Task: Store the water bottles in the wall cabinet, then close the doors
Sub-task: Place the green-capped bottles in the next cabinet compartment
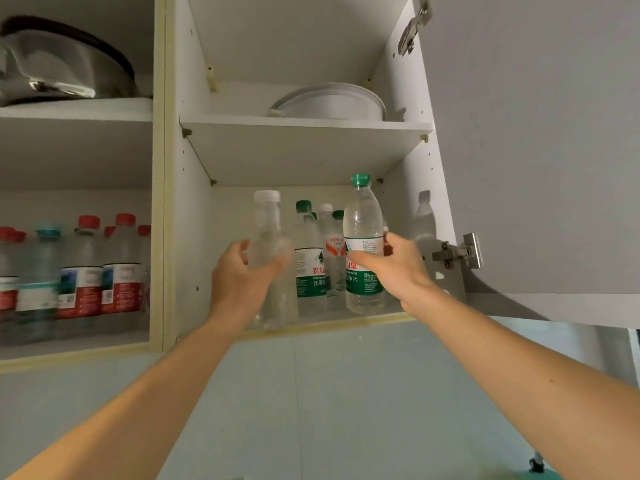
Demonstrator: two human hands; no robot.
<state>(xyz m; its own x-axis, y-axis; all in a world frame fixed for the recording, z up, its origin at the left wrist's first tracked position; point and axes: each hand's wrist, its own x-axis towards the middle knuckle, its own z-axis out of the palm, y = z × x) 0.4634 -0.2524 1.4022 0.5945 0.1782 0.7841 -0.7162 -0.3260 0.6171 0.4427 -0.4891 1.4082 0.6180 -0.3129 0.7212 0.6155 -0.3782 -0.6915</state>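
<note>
My left hand (239,275) grips a clear, unlabelled bottle with a white cap (268,223) at the front of the lower shelf (398,318) in the right compartment of the wall cabinet. My right hand (398,265) holds a green-capped bottle with a green and white label (362,220) upright, just inside the same shelf. Between and behind them stand several more bottles (308,251) with green or white caps. The right cabinet door (536,133) is swung open.
The left compartment holds several bottles with red or teal caps (86,271) on its lower shelf and a metal pot (62,64) above. A white round dish (332,102) sits on the upper right shelf. Door hinges (457,252) stick out at the right wall.
</note>
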